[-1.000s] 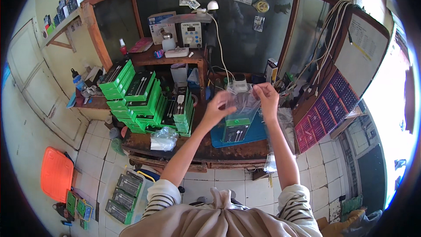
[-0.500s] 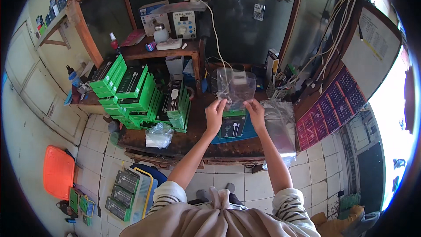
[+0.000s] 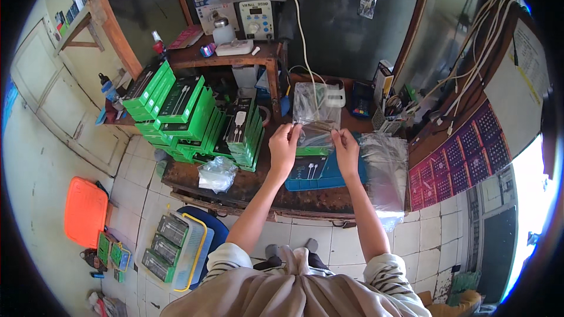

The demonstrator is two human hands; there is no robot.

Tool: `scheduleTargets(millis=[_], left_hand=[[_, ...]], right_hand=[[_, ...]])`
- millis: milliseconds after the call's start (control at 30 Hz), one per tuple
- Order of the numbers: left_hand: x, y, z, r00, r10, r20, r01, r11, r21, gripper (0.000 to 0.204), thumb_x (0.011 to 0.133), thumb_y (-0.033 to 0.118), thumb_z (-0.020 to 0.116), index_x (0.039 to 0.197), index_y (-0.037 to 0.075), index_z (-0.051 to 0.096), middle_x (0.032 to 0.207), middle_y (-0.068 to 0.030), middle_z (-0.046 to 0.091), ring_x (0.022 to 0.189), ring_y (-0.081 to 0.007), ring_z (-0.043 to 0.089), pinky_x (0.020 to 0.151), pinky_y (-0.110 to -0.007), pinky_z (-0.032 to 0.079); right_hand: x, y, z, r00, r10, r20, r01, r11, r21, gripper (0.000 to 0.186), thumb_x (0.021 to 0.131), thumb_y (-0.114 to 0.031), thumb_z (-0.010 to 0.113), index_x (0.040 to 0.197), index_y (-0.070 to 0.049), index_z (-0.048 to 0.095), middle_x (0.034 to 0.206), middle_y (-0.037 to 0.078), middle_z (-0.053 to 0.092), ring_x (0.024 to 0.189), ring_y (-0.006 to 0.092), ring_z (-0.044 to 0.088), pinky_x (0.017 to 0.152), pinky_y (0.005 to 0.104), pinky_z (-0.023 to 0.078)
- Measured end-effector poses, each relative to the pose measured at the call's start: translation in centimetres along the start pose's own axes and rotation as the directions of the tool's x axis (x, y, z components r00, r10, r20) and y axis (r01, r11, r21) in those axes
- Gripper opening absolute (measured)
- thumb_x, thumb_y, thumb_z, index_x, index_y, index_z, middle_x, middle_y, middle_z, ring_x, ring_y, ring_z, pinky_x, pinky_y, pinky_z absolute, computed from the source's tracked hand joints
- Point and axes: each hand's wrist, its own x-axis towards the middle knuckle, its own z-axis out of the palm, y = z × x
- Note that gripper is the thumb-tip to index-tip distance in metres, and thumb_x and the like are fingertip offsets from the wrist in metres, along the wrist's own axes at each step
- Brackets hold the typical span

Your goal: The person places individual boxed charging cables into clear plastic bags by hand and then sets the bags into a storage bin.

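Observation:
A clear plastic bag [image 3: 317, 139] is stretched between my two hands, pinched by its near edge. My left hand [image 3: 284, 151] has its thumb and fingers closed on the bag's left corner. At the right corner, my right hand [image 3: 348, 152] grips the same edge. Just below the bag lies a flat black-and-green box [image 3: 308, 169] with a white cable pictured on it; the bag covers its far end. Under the box is a blue mat [image 3: 298, 186] on the dark wooden table.
Stacks of green-and-black boxes [image 3: 188, 120] stand left, beside a crumpled plastic bundle [image 3: 216, 175]. Right of the mat lies a pile of clear bags [image 3: 383, 167]. Behind are a white device [image 3: 335, 96] with a cable, a pen basket [image 3: 388, 120] and a wooden shelf [image 3: 258, 53].
The bag has tipped down from standing up above my hands and looks flatter, uncovering the white device behind it. Both hands keep their pinch. The whole view has shifted slightly.

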Motion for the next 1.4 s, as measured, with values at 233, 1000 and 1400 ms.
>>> scheduleTargets(millis=[233,1000,1400], left_hand=[[-1.0,-4.1,-1.9,0.968,-0.227,0.110,0.235,0.969,-0.068,0.016,0.084,0.016,0.061,0.089,0.002,0.055,0.058,-0.0052,0.056,0.052,-0.0115,0.052,0.050,-0.027,0.040],[-4.0,-5.1,-2.2,0.896,0.025,0.443,-0.067,0.995,0.078,0.054,0.067,0.019,0.077,0.113,0.007,0.052,0.095,-0.0104,0.063,0.089,-0.0248,0.061,0.079,-0.036,0.046],[-12.7,-4.7,-2.4,0.987,-0.101,0.128,0.112,0.990,-0.084,0.041,0.073,0.023,0.073,0.099,0.000,0.052,0.086,-0.0182,0.063,0.083,-0.0333,0.063,0.069,-0.035,0.049]], right_hand=[[1.3,2.4,1.4,0.958,0.202,0.201,-0.242,0.949,0.200,0.024,0.086,-0.019,0.058,0.069,-0.004,0.051,0.055,0.002,0.049,0.051,0.0075,0.043,0.047,0.0246,0.034],[-0.7,0.4,-0.7,0.739,-0.287,0.610,0.138,0.950,0.280,0.061,0.072,-0.013,0.071,0.124,-0.003,0.041,0.120,0.013,0.050,0.114,0.0211,0.048,0.097,0.0326,0.036],[-9.4,8.1,2.2,0.939,-0.056,0.338,-0.004,0.984,0.176,0.036,0.086,-0.016,0.059,0.112,0.002,0.042,0.099,0.018,0.057,0.088,0.0232,0.054,0.079,0.0323,0.041]])
